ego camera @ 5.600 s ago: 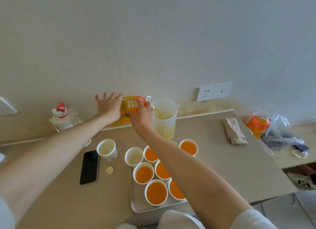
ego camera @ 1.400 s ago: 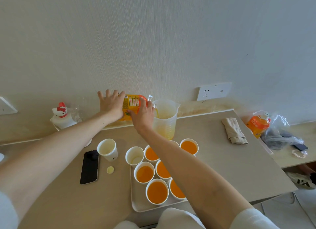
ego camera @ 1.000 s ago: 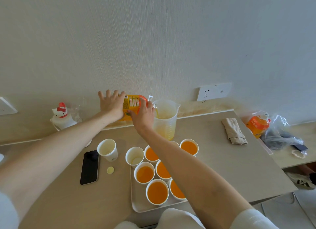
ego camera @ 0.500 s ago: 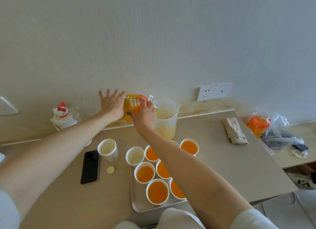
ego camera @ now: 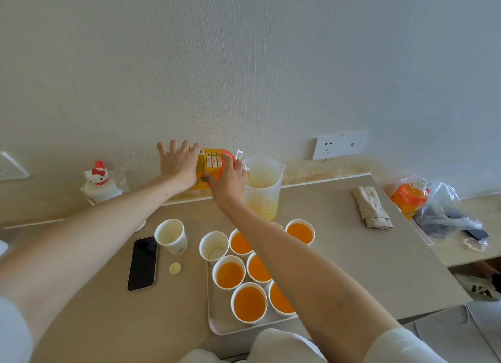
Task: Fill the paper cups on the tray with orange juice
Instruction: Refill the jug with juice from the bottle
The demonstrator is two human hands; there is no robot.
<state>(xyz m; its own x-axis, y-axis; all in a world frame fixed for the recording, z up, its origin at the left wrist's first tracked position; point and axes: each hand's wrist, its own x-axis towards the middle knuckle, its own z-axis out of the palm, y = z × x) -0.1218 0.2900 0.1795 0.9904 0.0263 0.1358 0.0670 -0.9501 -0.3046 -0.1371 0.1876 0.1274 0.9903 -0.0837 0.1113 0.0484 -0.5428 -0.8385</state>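
Bottle (ego camera: 211, 165) sideways, left hand (ego camera: 177, 164) against base, right hand (ego camera: 230, 181) gripping neck

The right forearm (ego camera: 298, 267) crosses the tray (ego camera: 217, 319) and covers part of the paper cups (ego camera: 256, 267) on its right side, hiding one at the far end almost wholly. The juice bottle (ego camera: 212, 162) has its base behind the left hand (ego camera: 177, 164) and its neck behind the right hand (ego camera: 230, 181), and its label print is too small to read. At the right, the dark contents of the plastic bag (ego camera: 447, 208) cannot be made out.
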